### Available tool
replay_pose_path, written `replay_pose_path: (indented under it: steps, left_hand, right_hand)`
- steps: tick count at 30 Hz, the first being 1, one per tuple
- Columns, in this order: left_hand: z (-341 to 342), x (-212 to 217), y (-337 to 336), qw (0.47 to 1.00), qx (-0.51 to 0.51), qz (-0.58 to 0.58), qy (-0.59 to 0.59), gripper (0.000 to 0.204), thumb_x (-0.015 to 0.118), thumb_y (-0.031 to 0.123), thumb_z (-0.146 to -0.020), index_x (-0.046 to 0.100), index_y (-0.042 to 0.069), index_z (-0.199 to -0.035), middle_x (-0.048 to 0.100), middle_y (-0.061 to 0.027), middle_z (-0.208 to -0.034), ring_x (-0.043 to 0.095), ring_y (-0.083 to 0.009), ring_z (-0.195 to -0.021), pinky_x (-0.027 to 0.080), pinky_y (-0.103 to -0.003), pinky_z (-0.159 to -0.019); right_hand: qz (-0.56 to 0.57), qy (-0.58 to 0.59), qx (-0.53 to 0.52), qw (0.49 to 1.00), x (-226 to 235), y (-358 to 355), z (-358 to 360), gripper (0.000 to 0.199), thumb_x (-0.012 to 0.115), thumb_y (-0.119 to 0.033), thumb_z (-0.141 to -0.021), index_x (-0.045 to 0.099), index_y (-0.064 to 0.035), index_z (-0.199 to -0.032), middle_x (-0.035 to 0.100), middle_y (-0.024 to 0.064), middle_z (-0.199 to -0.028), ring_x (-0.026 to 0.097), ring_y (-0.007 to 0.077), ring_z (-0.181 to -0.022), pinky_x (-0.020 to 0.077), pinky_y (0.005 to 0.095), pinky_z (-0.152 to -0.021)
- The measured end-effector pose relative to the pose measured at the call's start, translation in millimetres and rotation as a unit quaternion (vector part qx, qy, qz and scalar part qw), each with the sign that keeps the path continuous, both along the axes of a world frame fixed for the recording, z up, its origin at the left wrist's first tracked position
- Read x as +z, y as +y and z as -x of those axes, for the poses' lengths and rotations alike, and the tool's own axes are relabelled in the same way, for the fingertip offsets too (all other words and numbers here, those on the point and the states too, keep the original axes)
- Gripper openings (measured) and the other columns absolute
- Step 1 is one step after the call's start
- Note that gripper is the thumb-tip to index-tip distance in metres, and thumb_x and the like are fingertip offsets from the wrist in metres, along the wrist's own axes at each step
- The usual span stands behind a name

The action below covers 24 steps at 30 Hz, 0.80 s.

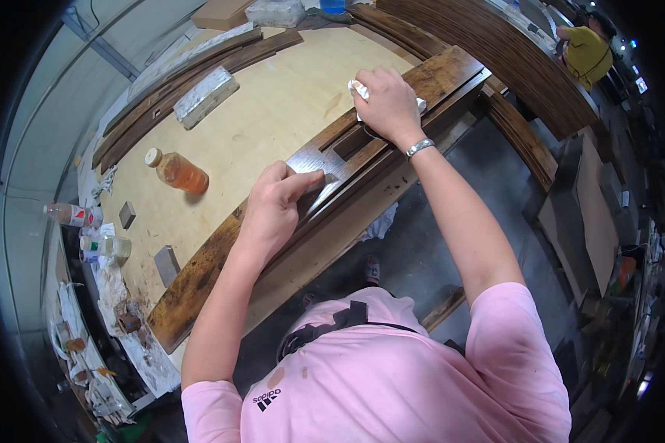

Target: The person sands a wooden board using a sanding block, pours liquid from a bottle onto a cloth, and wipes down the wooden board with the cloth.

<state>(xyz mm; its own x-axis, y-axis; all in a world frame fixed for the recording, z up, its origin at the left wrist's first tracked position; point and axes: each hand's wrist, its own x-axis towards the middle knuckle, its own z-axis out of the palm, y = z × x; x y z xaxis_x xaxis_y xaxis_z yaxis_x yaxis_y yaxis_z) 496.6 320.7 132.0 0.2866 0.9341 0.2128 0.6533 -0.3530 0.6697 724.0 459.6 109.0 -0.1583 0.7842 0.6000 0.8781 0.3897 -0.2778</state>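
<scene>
A long brown wooden board with a slot-like opening runs diagonally across the worktable, from near left to far right. On its far part, my right hand is closed around a crumpled white cloth and presses it to the wood. My left hand rests on the middle of the board, fingers curled against it beside a shiny, pale grey patch. Whether that patch is glare or metal, I cannot tell. Left of this hand, a bottle of amber liquid with a white cap stands on the table.
Pale worktable holds a foil-like wrapped block, small grey blocks and dark wood strips. Bottles line its left edge. Dark panels stand far right, cardboard at right. A person in yellow is beyond.
</scene>
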Motion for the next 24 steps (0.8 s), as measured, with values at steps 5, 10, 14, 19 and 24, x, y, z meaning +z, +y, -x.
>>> replay_pose_path:
  steps: [5,10,14,19,24]
  left_hand:
    - [2,-2,0,0.999,0.006,-0.053,0.009,0.041,0.052,-0.016,-0.084,0.075,0.006,-0.111,0.056,-0.0112,-0.083,0.059,-0.0247,-0.081,0.05,-0.032,-0.075]
    - [4,-3,-5,0.998,-0.002,-0.057,0.017,0.045,0.053,-0.018,-0.081,0.075,0.006,-0.111,0.056,-0.0122,-0.083,0.059,-0.0258,-0.08,0.05,-0.034,-0.074]
    - [3,-6,-1,0.996,0.005,-0.088,0.017,0.044,0.054,-0.018,-0.08,0.075,0.006,-0.111,0.056,-0.0124,-0.083,0.059,-0.0257,-0.08,0.049,-0.034,-0.073]
    - [10,-7,-2,0.995,-0.02,-0.095,0.018,0.044,0.055,-0.017,-0.08,0.075,0.007,-0.112,0.056,-0.012,-0.082,0.058,-0.026,-0.078,0.049,-0.034,-0.072]
    - [18,1,-16,0.997,-0.011,-0.068,0.029,0.043,0.055,-0.017,-0.081,0.075,0.007,-0.111,0.055,-0.012,-0.081,0.058,-0.0259,-0.077,0.048,-0.034,-0.071]
  right_hand:
    - [0.0,-0.002,-0.01,1.0,1,0,3,0.016,0.066,-0.026,-0.086,0.068,-0.012,-0.094,0.065,0.0087,-0.092,0.061,0.0317,-0.093,0.0525,0.0449,-0.079]
    - [-0.002,0.002,-0.007,1.0,-3,1,1,0.016,0.065,-0.026,-0.087,0.068,-0.0117,-0.094,0.065,0.009,-0.091,0.061,0.032,-0.093,0.0525,0.0451,-0.08]
    - [-0.006,0.004,-0.007,1.0,1,0,4,0.016,0.065,-0.026,-0.087,0.068,-0.0116,-0.094,0.065,0.0089,-0.091,0.061,0.0319,-0.093,0.0525,0.0452,-0.08]
    - [-0.004,0.005,-0.009,1.0,0,1,2,0.017,0.065,-0.027,-0.088,0.067,-0.0114,-0.095,0.065,0.0091,-0.09,0.062,0.0316,-0.094,0.0524,0.0452,-0.081]
    - [0.012,-0.001,-0.021,1.0,1,-1,1,0.018,0.065,-0.027,-0.088,0.067,-0.0112,-0.095,0.065,0.0091,-0.092,0.062,0.0312,-0.096,0.0523,0.045,-0.082]
